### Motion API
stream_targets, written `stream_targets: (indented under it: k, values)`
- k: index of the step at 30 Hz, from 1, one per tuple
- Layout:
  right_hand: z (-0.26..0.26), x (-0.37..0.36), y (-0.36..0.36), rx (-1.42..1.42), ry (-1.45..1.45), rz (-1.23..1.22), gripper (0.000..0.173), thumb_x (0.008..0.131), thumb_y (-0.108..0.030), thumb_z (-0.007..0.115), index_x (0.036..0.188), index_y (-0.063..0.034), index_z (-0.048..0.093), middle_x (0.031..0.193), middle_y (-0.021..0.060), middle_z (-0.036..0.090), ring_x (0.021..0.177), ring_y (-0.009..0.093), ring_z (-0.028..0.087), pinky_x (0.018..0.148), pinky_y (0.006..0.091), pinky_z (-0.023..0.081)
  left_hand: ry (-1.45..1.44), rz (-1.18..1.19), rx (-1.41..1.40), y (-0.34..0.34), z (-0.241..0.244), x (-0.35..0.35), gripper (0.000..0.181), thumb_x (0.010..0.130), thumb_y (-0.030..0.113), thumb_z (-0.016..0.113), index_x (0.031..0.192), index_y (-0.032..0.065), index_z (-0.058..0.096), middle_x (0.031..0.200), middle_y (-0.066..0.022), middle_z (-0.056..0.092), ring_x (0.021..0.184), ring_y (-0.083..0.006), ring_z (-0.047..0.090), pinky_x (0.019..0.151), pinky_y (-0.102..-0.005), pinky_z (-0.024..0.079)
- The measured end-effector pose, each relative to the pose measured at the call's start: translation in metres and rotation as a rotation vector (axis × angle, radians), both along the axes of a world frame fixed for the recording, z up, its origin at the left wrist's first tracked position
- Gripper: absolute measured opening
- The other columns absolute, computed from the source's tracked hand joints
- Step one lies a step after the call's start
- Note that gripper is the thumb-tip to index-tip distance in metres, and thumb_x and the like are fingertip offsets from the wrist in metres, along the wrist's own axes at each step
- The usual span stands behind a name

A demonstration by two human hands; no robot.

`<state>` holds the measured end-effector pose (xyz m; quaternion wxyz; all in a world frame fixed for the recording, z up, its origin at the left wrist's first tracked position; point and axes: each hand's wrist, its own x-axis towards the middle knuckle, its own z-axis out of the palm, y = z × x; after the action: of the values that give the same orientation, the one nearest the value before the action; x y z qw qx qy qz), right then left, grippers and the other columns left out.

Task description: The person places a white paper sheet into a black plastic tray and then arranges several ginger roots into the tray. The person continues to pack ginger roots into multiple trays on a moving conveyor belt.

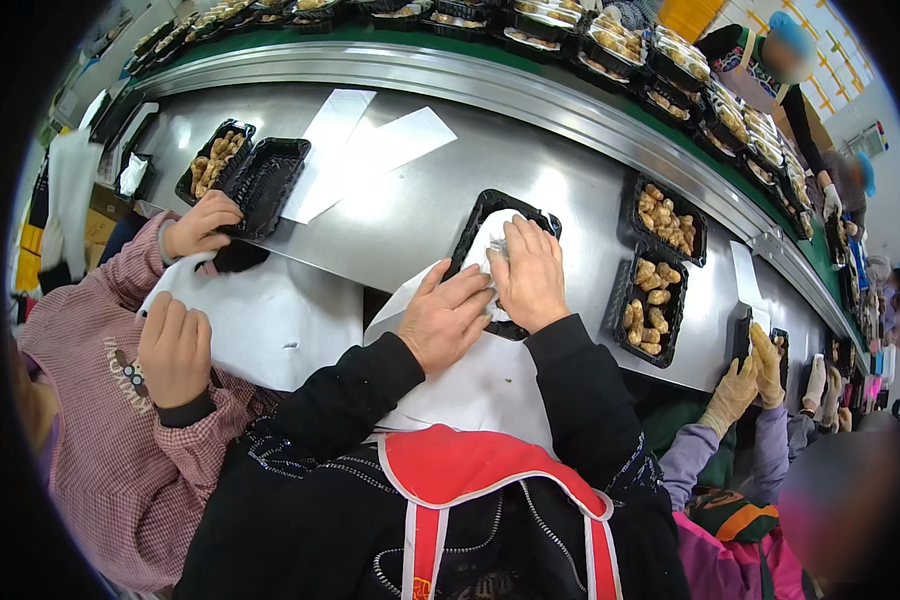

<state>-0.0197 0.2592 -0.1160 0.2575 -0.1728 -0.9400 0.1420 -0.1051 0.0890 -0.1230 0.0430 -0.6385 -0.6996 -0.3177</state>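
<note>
A black plastic tray (493, 199) stands on the steel table in front of me, with a sheet of white paper (487, 234) lying in it. My right hand (529, 274) rests on the paper with its fingers spread over the tray. At the tray's left side my left hand (448, 311) touches the paper's edge with its fingertips; whether it pinches the paper is hard to tell. Most of the tray's content is hidden under paper and hands. More white paper (487, 382) lies across my lap, below the table's edge.
Two trays of knobbly tubers (671, 217) (651, 304) stand to the right. Left are a filled tray (217, 161), an empty tray (270, 187) and white sheets (367, 157). Co-workers' hands (187, 225) (750, 375) work on both sides. Behind a metal rail (450, 71), packed trays line a green belt.
</note>
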Motion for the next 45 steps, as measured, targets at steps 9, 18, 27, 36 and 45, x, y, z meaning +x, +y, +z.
stream_targets:
  k: [9,18,27,36,45]
  values:
    - [0.010,0.001,-0.011,0.044,-0.189,-0.026,0.051,0.096,-0.028,0.059,0.136,0.0028,0.053,0.146,0.0257,0.050,0.137,0.047,0.042,0.116,0.0531,0.029,-0.071,-0.017,0.083,0.002,0.006,0.000,0.026,0.085,0.011,0.071,0.111,0.0084,0.073,0.123,-0.0078,0.069,0.126,-0.0233,0.061,0.118,-0.0506,0.031]
    - [0.006,-0.002,-0.011,0.099,-0.136,-0.011,0.044,0.092,-0.022,0.065,0.126,0.0033,0.056,0.141,0.0262,0.051,0.132,0.049,0.045,0.113,0.0545,0.032,-0.312,0.252,0.331,0.019,0.021,-0.075,0.028,0.085,0.012,0.069,0.111,0.0029,0.070,0.114,-0.0151,0.069,0.109,-0.0341,0.063,0.099,-0.0433,0.047]
    - [-0.002,0.001,-0.009,0.095,-0.177,-0.035,0.050,0.094,-0.028,0.063,0.134,0.0019,0.057,0.147,0.0230,0.050,0.138,0.044,0.042,0.117,0.0537,0.029,0.001,0.792,-0.152,0.043,-0.024,-0.174,0.028,0.086,0.023,0.069,0.108,0.0062,0.070,0.118,-0.0142,0.060,0.114,-0.0344,0.054,0.095,-0.0480,0.043]
    - [0.002,0.011,-0.003,-0.029,0.059,-0.006,0.043,0.092,-0.015,0.066,0.130,0.0016,0.060,0.144,0.0230,0.052,0.135,0.042,0.045,0.114,0.0517,0.032,0.083,0.611,0.238,0.047,-0.012,-0.134,0.041,0.082,0.016,0.070,0.121,0.0054,0.064,0.125,-0.0171,0.060,0.121,-0.0359,0.053,0.102,-0.0484,0.041]
    - [0.062,0.154,-0.011,-0.623,0.489,-0.211,0.023,0.102,-0.005,0.053,0.118,0.0084,0.064,0.121,0.0159,0.068,0.113,0.023,0.063,0.103,0.0338,0.045,-0.107,0.155,0.093,0.051,0.030,0.013,0.058,0.093,0.036,0.068,0.136,-0.0003,0.055,0.145,-0.0281,0.046,0.142,-0.0462,0.037,0.117,-0.0522,0.029]
